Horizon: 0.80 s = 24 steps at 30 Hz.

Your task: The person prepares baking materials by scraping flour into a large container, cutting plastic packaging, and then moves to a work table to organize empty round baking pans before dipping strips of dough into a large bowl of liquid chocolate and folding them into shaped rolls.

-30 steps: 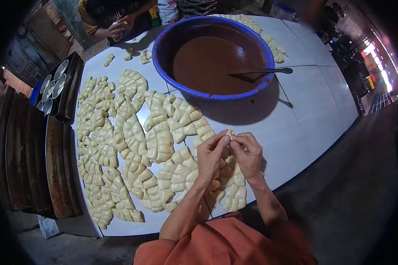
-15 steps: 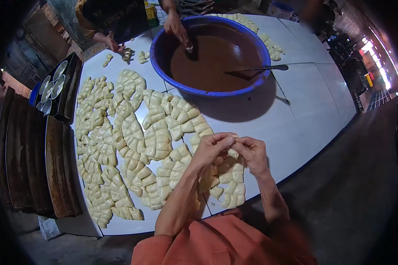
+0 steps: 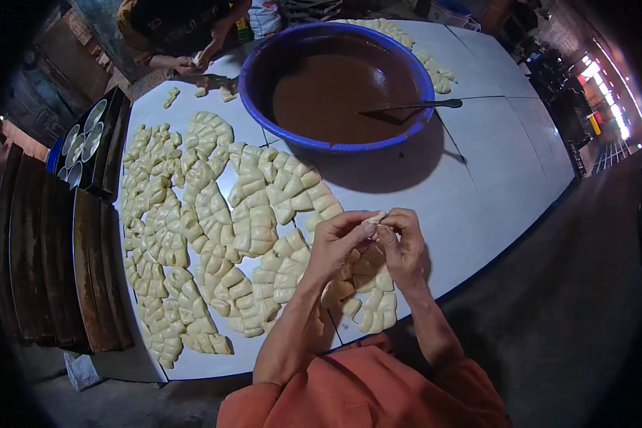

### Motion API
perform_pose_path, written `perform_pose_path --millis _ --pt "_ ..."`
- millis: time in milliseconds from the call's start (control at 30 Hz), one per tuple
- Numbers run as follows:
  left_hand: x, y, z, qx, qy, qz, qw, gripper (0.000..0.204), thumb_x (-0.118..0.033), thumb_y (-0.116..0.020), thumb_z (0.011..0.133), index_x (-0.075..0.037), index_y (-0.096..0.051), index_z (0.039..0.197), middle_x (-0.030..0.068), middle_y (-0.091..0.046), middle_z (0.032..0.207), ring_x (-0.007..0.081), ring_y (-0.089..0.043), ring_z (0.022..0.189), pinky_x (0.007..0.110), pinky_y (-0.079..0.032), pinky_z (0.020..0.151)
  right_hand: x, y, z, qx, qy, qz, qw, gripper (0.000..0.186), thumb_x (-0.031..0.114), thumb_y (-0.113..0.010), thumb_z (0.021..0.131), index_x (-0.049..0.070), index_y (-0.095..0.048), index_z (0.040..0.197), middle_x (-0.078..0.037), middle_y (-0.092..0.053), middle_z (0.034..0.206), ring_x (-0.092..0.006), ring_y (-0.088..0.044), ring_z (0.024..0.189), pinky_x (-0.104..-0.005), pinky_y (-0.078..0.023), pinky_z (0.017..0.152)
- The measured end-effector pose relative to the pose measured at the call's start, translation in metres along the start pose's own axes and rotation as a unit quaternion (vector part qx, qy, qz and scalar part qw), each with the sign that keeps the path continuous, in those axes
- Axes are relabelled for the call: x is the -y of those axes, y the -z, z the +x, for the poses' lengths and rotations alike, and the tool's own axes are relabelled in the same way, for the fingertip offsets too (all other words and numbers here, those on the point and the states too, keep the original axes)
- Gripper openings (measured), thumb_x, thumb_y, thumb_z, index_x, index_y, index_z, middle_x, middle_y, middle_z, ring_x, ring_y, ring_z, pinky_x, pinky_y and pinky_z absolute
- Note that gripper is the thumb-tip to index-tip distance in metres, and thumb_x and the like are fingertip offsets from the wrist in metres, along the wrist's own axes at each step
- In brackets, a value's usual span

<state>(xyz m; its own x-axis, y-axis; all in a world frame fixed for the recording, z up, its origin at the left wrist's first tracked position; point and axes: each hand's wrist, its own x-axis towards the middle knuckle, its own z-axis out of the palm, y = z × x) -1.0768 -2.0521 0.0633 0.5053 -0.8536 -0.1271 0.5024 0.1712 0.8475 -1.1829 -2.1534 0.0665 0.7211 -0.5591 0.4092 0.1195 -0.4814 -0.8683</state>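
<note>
Both my hands meet above the near part of the white table, pinching one small piece of pale dough (image 3: 378,219) between them. My left hand (image 3: 341,242) grips its left side with thumb and forefinger. From the right, my right hand (image 3: 405,246) closes on the same piece, thumb below and fingers above. Under and around my wrists lie many cut dough pieces (image 3: 253,221), pressed together in rows and spread to the left. Some pieces directly beneath my hands are partly hidden by them.
A large blue basin (image 3: 339,146) of brown filling stands at the far middle, with a dark-handled utensil (image 3: 435,104) across its rim. A co-worker's hands (image 3: 192,63) hold a dough piece at the far left. Brown trays (image 3: 96,271) and metal bowls (image 3: 93,141) line the table's left.
My hands have shifted slightly, and the dough piece now shows more above my fingertips. The co-worker's hand has left the basin and joined the other hand at a dough piece.
</note>
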Motion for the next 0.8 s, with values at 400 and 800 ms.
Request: perform_pose_path --millis 400,800 --pt "0.01 -0.021 -0.005 0.023 -0.003 0.145 0.989 0.023 -0.008 -0.06 0.091 0.002 -0.065 0.111 0.0036 -0.065 0.094 0.0074 -0.059 0.082 0.022 -0.049 0.071 -0.023 0.02 -0.009 -0.116 0.003 -0.115 0.987 0.017 0.01 -0.071 0.083 0.003 -0.056 0.081 -0.008 -0.058 0.069 -0.0174 -0.055 0.056 -0.0295 -0.044 0.05" --pt "0.052 -0.053 0.008 0.01 0.185 0.087 0.979 0.041 -0.032 -0.05 0.099 0.004 -0.062 0.114 0.0059 -0.066 0.088 0.0081 -0.06 0.072 0.02 -0.048 0.062 -0.02 0.102 -0.067 0.021 -0.185 -0.042 0.982 0.022 0.005 -0.069 0.084 0.001 -0.065 0.106 -0.011 -0.067 0.098 -0.0124 -0.065 0.083 -0.0262 -0.054 0.071"
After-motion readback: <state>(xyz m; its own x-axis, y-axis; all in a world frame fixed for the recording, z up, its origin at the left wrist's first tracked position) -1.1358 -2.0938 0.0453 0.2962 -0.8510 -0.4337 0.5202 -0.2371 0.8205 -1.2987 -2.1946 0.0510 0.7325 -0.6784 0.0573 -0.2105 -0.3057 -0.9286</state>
